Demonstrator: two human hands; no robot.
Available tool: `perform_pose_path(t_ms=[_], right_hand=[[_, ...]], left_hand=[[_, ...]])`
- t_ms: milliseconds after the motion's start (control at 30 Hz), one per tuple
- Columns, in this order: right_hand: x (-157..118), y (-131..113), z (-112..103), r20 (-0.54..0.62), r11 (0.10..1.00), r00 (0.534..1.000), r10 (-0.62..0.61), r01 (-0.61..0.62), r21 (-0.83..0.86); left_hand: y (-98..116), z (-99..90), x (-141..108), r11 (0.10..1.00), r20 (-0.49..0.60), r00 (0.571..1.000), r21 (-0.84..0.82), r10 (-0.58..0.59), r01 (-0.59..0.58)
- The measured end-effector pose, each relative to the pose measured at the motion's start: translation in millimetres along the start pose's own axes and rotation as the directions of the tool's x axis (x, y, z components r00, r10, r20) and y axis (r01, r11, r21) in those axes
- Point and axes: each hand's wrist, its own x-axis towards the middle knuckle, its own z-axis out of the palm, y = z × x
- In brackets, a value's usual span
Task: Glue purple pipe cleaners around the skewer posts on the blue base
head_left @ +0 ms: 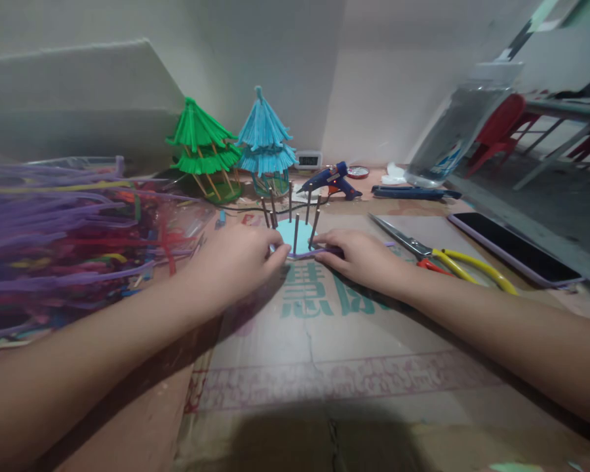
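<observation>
A light blue disc (295, 234) with several thin brown sticks upright around its edge stands on the cardboard. Along its front edge runs a purple pipe cleaner (305, 254), whose tail sticks out to the right behind my right hand. My left hand (243, 259) is at the disc's left front, with thumb and forefinger closed on the pipe cleaner at the rim. At the right front, my right hand (361, 257) pinches the same pipe cleaner between thumb and fingers, close to the sticks. The fingertips partly hide the disc's edge.
Behind stand a green tiered-roof model (204, 147) and a blue one (265, 141), beside a blue glue gun (332, 180). Scissors (432, 252), a utility knife (415, 193) and a phone (514, 249) lie right. Pipe cleaners (69, 236) heap up left. A clear bottle (459, 124) stands back right.
</observation>
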Motion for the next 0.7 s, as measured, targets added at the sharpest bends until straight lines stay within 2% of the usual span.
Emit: perform_pose_path(t_ms=[67, 100, 167, 200, 267, 333, 433, 700], right_hand=[[0, -2, -2, 0.006, 1.0, 1.0, 0.004, -0.004, 0.001], [-1, -3, -3, 0.011, 1.0, 1.0, 0.011, -0.011, 0.002], [-1, -5, -5, 0.019, 0.999, 0.999, 0.032, -0.032, -0.001], [-1, -5, -5, 0.02, 0.999, 0.999, 0.041, -0.041, -0.004], [-1, -5, -5, 0.018, 0.999, 0.999, 0.043, -0.043, -0.003], [-1, -4, -4, 0.013, 1.0, 1.0, 0.026, -0.026, 0.007], [-1, -3, -3, 0.008, 1.0, 1.0, 0.008, -0.008, 0.01], [-1, -5, -6, 0.018, 1.0, 1.0, 0.017, -0.018, 0.013]], left_hand=[[-4, -21.1, -1, 0.998, 0.055, 0.998, 0.052, -0.031, 0.028], [-7, -29.2, -1, 0.999, 0.002, 0.999, 0.035, -0.033, 0.033], [-13, -37.7, 2, 0.998, -0.176, 0.983, -0.023, 0.055, -0.06], [-16, -37.7, 4, 0.99, -0.266, 0.956, -0.031, 0.124, -0.137], [-19, -31.3, 8, 0.959, -0.359, 0.895, 0.008, 0.266, -0.282], [-21, -21.1, 11, 0.934, -0.356, 0.867, 0.051, 0.347, -0.353], [-20, -10.6, 13, 0.924, -0.345, 0.86, 0.072, 0.376, -0.375], [-25, -18.8, 14, 0.921, -0.334, 0.86, 0.098, 0.386, -0.376]])
